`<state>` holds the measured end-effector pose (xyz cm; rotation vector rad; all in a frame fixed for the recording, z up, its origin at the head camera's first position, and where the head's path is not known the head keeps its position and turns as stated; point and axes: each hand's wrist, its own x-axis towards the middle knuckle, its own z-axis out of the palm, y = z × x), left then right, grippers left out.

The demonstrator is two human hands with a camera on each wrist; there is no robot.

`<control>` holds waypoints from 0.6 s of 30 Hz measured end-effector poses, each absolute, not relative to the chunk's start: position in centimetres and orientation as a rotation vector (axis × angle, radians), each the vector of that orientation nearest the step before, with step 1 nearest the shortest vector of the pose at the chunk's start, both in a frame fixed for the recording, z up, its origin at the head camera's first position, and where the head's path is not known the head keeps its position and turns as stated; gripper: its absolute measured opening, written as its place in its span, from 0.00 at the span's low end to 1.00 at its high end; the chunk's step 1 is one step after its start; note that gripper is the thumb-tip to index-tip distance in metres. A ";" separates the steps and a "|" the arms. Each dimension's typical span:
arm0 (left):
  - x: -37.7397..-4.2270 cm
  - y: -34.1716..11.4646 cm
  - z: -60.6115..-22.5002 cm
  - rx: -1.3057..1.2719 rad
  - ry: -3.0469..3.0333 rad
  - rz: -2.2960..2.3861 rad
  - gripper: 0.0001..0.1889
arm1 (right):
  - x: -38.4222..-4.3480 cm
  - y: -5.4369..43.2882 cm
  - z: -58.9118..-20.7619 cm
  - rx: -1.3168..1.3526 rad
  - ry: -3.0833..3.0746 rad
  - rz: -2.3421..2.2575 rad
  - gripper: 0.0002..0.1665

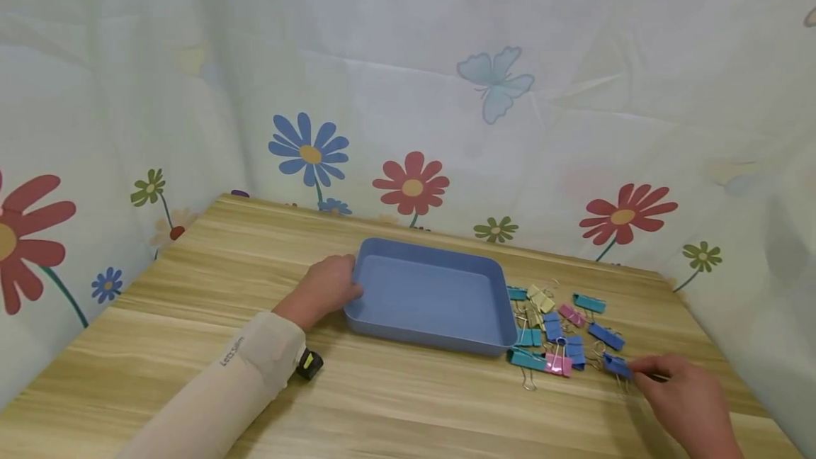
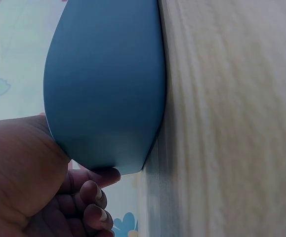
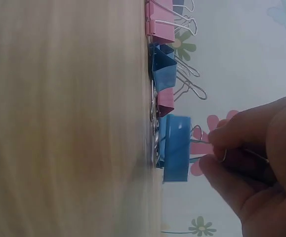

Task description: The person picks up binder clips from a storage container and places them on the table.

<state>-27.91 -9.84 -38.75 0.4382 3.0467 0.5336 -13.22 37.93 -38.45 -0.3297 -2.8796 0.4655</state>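
Observation:
A shallow blue tray lies on the wooden table, and my left hand grips its left end. The left wrist view shows the tray's outer wall close up, the thumb side of the left hand against its rim and the fingers curled. At the right, my right hand pinches a blue binder clip at the edge of a loose pile. The right wrist view shows that clip's body with its wire handle between the thumb and finger of the right hand.
Several binder clips in teal, pink, yellow and blue lie heaped against the tray's right end. A flower-printed curtain stands behind the table. A dark device sits at the left wrist.

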 end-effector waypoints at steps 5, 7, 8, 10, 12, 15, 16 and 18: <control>-27.9 -9.9 -38.8 0.445 3.051 0.538 0.18 | -13.4 38.4 -38.7 -0.282 -2.932 0.430 0.06; -27.9 -10.0 -38.8 0.447 3.052 0.542 0.18 | -13.5 38.4 -38.8 -0.263 -2.940 0.415 0.06; -27.9 -10.0 -38.8 0.446 3.052 0.544 0.18 | -13.5 38.4 -38.8 -0.257 -2.943 0.409 0.06; -27.9 -10.0 -38.9 0.446 3.053 0.549 0.18 | -13.6 38.5 -38.8 -0.252 -2.953 0.410 0.06; -27.9 -10.0 -38.9 0.445 3.054 0.550 0.17 | -13.6 38.5 -38.8 -0.242 -2.951 0.405 0.06; -27.9 -9.9 -38.9 0.447 3.056 0.538 0.16 | -13.6 38.5 -38.9 -0.248 -2.956 0.413 0.07; -27.9 -9.9 -38.9 0.451 3.057 0.532 0.16 | -13.6 38.5 -38.9 -0.251 -2.955 0.414 0.07; -28.0 -9.9 -38.9 0.460 3.061 0.521 0.16 | -13.5 38.5 -38.9 -0.250 -2.952 0.412 0.07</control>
